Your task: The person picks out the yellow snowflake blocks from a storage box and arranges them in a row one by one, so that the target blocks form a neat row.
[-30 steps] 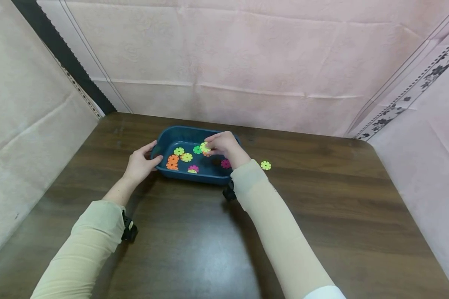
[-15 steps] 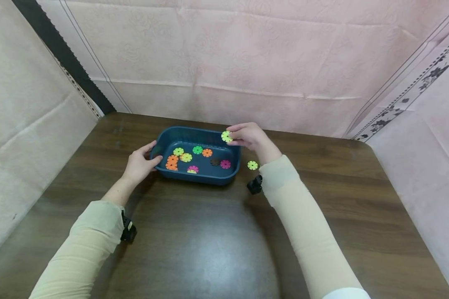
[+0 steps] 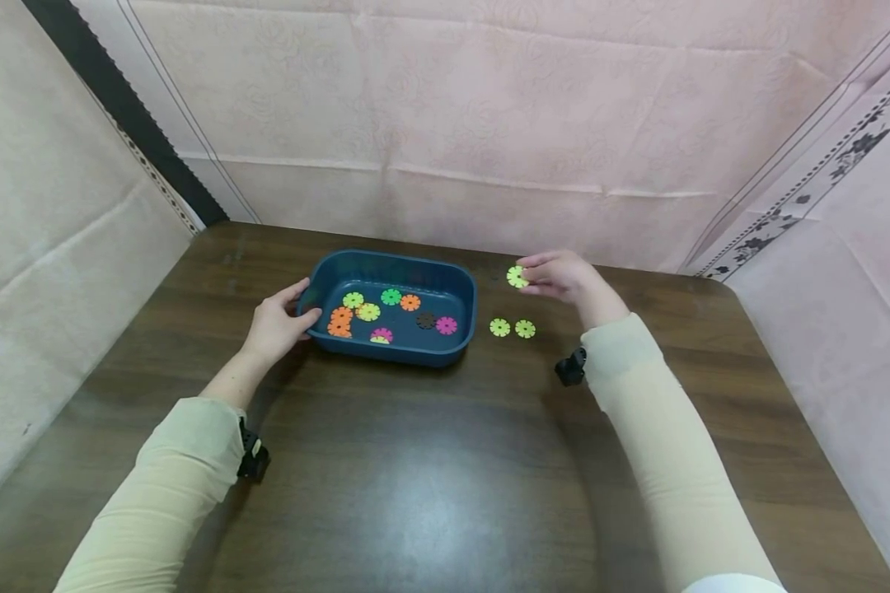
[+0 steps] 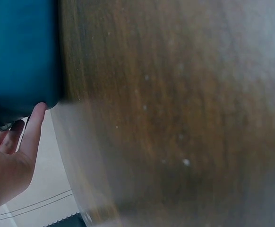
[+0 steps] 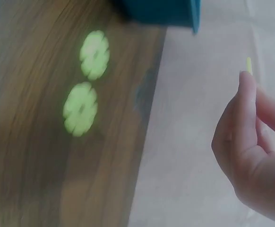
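Note:
Between the fingertips of my right hand [image 3: 564, 280], a yellow-green notched interlocking disc [image 3: 517, 277] is pinched, to the right of the blue plastic basin [image 3: 386, 352]. The right wrist view shows that disc [image 5: 249, 65] edge-on above the thumb. Below the hand, two matching discs lie side by side on the table, a left one [image 3: 500, 328] and a right one [image 3: 525, 329]. My left hand [image 3: 278, 329] grips the basin's left end, thumb at the rim; its fingers press the outer wall in the left wrist view. Inside the basin lie several discs, among them green [image 3: 391, 297], brown [image 3: 426, 321] and magenta [image 3: 447, 326].
The brown wooden table [image 3: 386, 461] extends in front of the basin and to its right. A pale cloth backdrop [image 3: 445, 123] stands right behind the table's far edge, with more cloth on both sides.
My right hand has lifted a yellow-green disc out of the basin and carried it right, past the rim, uncovering the two discs on the table. My left hand stays at the basin.

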The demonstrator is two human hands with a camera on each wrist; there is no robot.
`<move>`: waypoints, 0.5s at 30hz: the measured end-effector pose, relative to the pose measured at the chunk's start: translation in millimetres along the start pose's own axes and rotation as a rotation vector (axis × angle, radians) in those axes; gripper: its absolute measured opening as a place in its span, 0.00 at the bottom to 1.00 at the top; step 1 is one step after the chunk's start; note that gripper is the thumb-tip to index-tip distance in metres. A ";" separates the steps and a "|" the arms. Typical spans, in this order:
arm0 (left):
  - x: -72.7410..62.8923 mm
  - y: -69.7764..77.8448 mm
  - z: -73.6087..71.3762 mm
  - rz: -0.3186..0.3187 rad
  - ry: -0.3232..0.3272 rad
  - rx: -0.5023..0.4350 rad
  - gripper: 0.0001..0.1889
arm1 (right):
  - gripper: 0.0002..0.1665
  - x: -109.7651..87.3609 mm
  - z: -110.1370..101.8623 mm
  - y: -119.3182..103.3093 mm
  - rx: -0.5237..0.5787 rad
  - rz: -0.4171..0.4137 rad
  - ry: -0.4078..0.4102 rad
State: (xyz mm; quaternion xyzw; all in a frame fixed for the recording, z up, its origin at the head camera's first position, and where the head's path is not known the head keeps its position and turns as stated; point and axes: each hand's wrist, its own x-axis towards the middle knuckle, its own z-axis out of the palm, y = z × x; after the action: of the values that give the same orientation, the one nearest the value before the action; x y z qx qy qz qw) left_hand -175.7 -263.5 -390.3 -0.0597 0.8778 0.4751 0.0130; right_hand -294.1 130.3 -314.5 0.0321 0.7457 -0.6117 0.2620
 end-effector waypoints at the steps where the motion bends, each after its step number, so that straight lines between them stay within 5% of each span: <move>1: -0.1 -0.1 0.0 0.000 0.000 0.001 0.33 | 0.28 -0.5 -5.1 3.0 -0.001 0.003 -0.002; 15: 0.4 0.2 0.6 0.008 0.009 0.012 0.33 | 0.31 3.5 -48.7 49.4 0.015 0.110 0.007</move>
State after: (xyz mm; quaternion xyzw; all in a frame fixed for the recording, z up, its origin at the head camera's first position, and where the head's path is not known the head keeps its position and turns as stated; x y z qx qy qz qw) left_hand -176.1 -262.9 -390.5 -0.0584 0.8809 0.4695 0.0073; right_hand -296.0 186.9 -354.6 0.0769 0.7392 -0.6018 0.2923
